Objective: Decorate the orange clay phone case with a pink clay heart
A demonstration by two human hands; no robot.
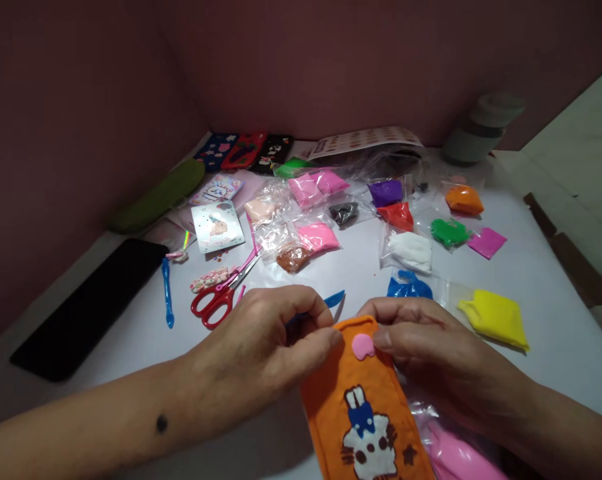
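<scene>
At the frame's lower centre, the left hand [281, 340] and right hand [441, 347] pinch the upper edges of an orange clay-covered case [375, 377], already bearing a white animal figure [377, 450], brown star [409, 455] and pink clay piece [363, 347], otherwise plain.

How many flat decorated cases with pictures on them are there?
4. The orange case is held between the left hand and right hand. At the back, from left to right, are the dark blue case, red case and black case. More could be hidden.
</scene>
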